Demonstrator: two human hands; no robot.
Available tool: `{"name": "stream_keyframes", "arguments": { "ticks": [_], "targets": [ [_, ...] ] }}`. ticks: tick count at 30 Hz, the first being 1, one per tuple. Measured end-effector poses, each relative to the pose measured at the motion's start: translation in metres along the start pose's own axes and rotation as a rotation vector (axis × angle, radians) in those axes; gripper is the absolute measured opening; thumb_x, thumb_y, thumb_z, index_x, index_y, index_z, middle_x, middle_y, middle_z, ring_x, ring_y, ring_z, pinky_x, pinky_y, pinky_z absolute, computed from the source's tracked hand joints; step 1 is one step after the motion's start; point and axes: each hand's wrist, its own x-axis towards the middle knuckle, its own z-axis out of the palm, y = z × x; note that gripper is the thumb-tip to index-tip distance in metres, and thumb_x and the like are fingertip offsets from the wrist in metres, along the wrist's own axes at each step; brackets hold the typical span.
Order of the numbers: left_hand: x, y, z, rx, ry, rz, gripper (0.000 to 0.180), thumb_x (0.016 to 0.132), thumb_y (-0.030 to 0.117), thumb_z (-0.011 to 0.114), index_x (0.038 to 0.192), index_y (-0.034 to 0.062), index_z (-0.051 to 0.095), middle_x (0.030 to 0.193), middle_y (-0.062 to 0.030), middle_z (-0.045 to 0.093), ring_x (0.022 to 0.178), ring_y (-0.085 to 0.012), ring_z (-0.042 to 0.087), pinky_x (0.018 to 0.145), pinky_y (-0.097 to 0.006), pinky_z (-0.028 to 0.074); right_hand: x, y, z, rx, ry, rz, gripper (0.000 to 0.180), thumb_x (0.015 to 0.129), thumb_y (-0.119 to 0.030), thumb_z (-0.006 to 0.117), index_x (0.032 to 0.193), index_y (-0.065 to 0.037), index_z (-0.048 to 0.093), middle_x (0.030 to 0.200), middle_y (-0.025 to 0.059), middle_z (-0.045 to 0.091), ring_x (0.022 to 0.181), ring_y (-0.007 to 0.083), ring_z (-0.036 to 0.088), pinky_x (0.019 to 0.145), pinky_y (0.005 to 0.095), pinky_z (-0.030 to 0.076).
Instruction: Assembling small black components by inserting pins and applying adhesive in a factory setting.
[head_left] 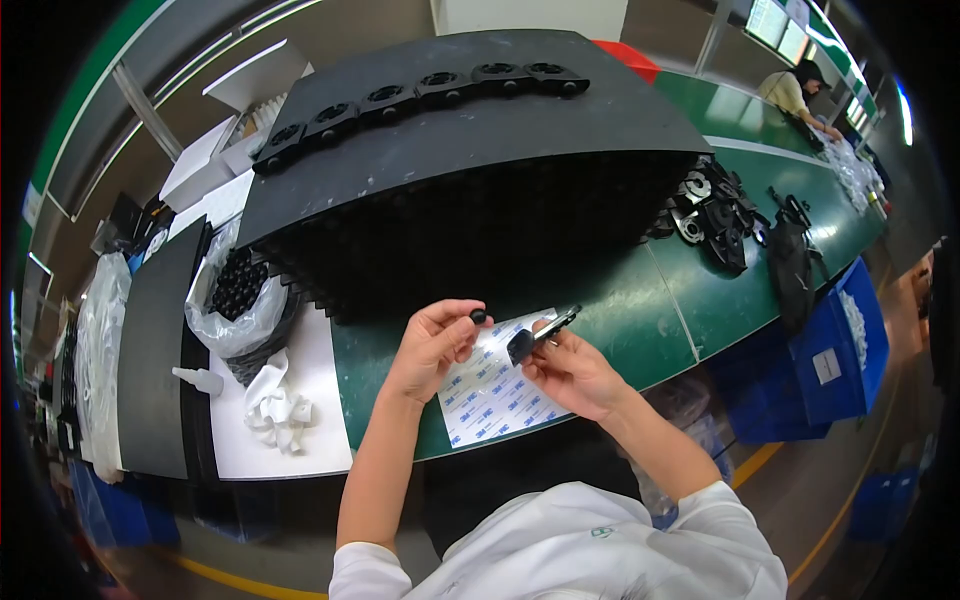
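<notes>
Between thumb and forefinger, my left hand (433, 348) pinches a small round black knob (478, 316). My right hand (580, 375) grips a black plastic part (522, 346) with a silvery strip, tilted up to the right; its far side is hidden by my fingers. Both hands are a short way apart, above a white sheet with blue print (478, 405) on the green table. To the left, a clear plastic bag (215, 330) holds many similar black balls. A white squeeze bottle (200, 380) lies beside a crumpled white cloth (275, 405).
A large stack of black trays (480, 110) stands ahead, with a row of black parts (440, 84) on top. Loose black and metal parts (715, 215) lie to the right. Blue bins (825, 365) stand beyond the table's right edge. A co-worker (800, 92) works at the far right.
</notes>
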Motion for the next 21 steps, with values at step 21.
{"name": "stream_keyframes", "arguments": {
  "ticks": [21],
  "targets": [
    [-0.006, 0.004, 0.01, -0.01, -0.069, -0.014, 0.021, 0.074, 0.004, 0.068, 0.094, 0.0054, 0.063, 0.077, 0.0002, 0.061, 0.061, -0.0042, 0.048, 0.052, -0.018, 0.035, -0.008, -0.041, 0.018, -1.638, -0.336, -0.928, 0.024, 0.053, 0.007, 0.063, 0.073, -0.005, 0.06, 0.099, 0.0078, 0.065, 0.09, 0.0272, 0.057, 0.079, 0.0342, 0.048]
  ]
}}
